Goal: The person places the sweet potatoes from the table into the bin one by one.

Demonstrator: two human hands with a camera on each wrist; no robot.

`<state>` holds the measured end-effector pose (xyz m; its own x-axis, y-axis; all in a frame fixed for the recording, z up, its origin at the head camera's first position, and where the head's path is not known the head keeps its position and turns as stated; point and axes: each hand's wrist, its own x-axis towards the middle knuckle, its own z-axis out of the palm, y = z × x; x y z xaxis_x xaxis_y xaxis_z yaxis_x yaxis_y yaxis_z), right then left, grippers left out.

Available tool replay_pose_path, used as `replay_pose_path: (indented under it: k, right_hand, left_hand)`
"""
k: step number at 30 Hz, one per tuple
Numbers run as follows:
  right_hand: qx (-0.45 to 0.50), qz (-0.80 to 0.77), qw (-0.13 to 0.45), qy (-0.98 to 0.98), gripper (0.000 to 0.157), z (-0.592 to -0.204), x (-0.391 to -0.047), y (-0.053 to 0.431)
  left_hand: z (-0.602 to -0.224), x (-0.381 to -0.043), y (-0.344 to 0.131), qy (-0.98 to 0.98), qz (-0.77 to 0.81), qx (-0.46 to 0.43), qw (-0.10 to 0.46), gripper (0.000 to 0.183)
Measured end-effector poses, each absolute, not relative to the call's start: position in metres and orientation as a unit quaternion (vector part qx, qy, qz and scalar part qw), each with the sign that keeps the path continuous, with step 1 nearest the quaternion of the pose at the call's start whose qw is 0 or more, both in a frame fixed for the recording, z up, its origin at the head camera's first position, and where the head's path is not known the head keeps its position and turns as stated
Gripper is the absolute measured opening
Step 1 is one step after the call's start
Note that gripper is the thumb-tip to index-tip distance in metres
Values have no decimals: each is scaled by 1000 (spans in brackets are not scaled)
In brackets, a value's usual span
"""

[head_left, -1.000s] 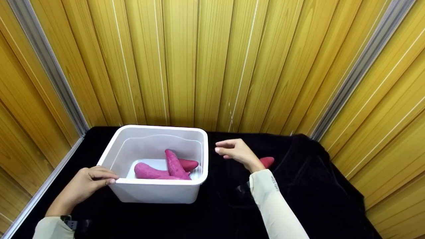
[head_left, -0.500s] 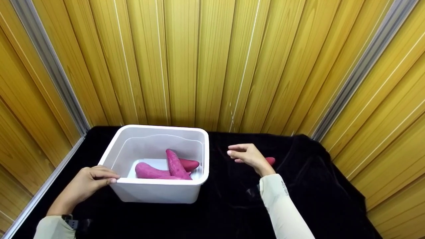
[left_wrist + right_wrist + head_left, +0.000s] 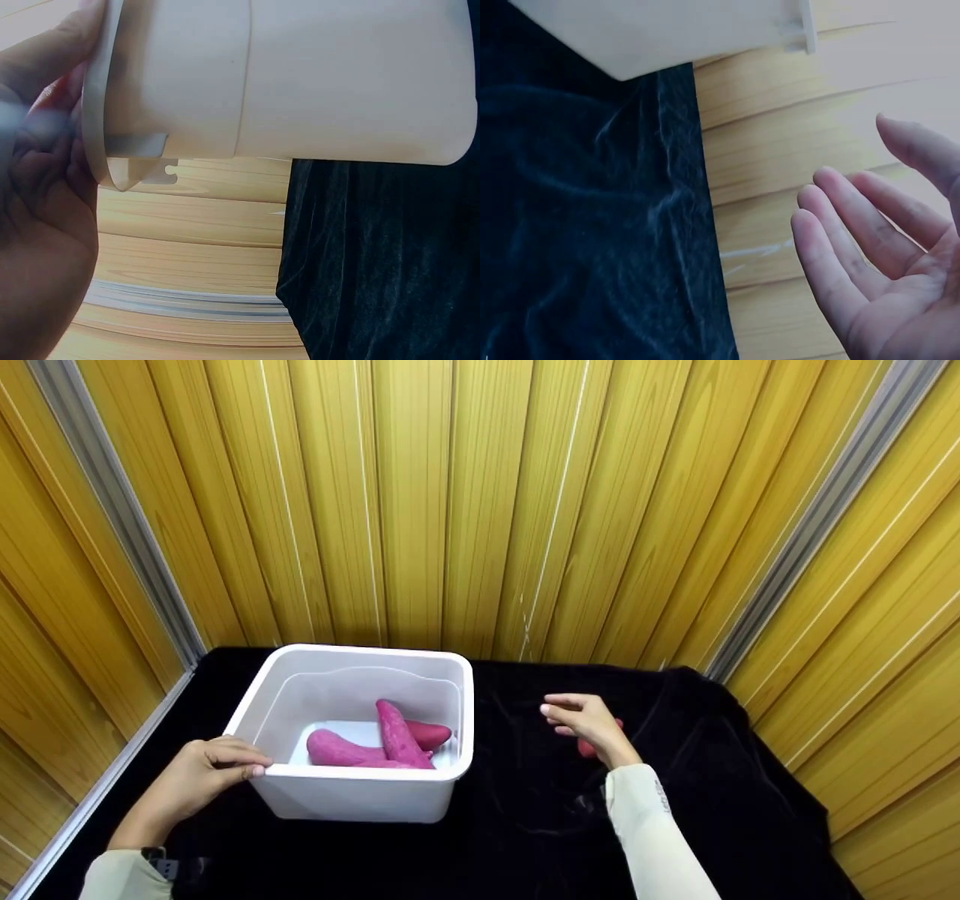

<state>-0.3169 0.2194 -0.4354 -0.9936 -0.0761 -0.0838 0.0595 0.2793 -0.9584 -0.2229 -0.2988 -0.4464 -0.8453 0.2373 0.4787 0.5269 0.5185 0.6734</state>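
A white plastic bin stands left of centre in the head view. In it lie several pink-skinned sweet potatoes, one resting across the others. My left hand grips the bin's rim at the near left corner, thumb and fingers on either side of it; the left wrist view shows the bin's wall close up. My right hand hovers to the right of the bin, fingers relaxed and apart from the thumb, holding nothing. Partly hidden behind it is another reddish sweet potato on the cloth.
Black velvety cloth covers the table, with folds on the right. Yellow wood-look panels rise at the back and both sides, with grey metal strips in the corners.
My right hand has moved away from the bin, rightward and slightly nearer, now overlapping more of the sweet potato on the cloth. The left hand stays on the rim.
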Motion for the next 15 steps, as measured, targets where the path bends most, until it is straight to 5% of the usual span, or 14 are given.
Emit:
replay_pose_path:
  k: [15]
  right_hand:
    - [68, -599, 19, 797, 51, -462, -322, 254]
  left_hand:
    - [-447, -223, -299, -857, -435, -223, 163, 19]
